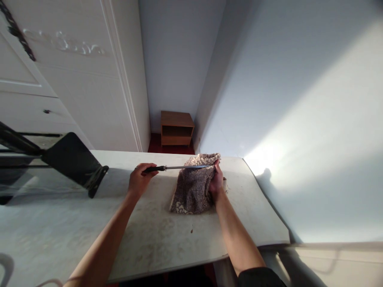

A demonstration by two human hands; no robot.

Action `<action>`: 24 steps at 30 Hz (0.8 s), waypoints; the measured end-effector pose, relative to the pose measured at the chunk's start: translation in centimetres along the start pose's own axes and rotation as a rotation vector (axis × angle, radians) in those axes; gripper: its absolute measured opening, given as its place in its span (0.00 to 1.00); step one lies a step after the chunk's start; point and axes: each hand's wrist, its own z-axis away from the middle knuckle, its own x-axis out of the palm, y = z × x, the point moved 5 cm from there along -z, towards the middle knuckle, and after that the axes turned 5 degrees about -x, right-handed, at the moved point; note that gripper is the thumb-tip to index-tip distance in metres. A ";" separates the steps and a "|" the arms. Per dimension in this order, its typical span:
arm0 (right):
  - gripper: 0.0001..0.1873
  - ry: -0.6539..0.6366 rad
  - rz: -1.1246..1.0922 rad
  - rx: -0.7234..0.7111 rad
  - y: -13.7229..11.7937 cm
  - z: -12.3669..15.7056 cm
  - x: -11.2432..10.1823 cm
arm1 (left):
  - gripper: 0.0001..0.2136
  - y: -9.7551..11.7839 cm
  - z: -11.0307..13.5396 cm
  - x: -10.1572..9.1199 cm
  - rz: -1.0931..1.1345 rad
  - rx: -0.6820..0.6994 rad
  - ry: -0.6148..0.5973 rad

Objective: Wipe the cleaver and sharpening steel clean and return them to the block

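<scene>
My left hand (140, 178) is closed around the black handle of a long knife (179, 167), whose thin metal blade runs to the right, level above the table. The blade's tip reaches a grey-brown fuzzy cloth (193, 187) that lies bunched on the white table (149, 235). My right hand (216, 182) grips the right side of the cloth, fingers wrapped into its folds, and holds its top edge up against the blade.
A black angled stand (74, 161) on dark bars juts in from the left over the table. The table's right edge meets a pale wall. Behind it, a small wooden cabinet (176, 128) stands on a red floor in the corner, beside a white door.
</scene>
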 end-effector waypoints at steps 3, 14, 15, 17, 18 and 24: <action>0.20 0.025 -0.029 0.028 0.0 0.2 0.1 | 0.16 -0.1 0.4 0.7 0.015 -0.099 -0.146; 0.22 0.037 -0.096 0.100 0.3 0.8 0.3 | 0.19 0.8 2.4 2.9 0.007 -0.258 -0.281; 0.22 0.042 -0.093 0.113 0.4 0.9 0.4 | 0.19 0.9 2.7 3.2 0.003 -0.265 -0.294; 0.22 0.051 -0.079 0.151 0.8 1.1 0.6 | 0.20 1.0 3.2 3.8 0.014 -0.288 -0.345; 0.22 0.052 -0.069 0.173 0.9 1.2 0.7 | 0.20 1.1 3.4 4.1 0.024 -0.300 -0.372; 0.24 0.003 0.002 0.267 1.7 1.7 1.1 | 0.22 1.5 4.2 5.4 0.071 -0.329 -0.455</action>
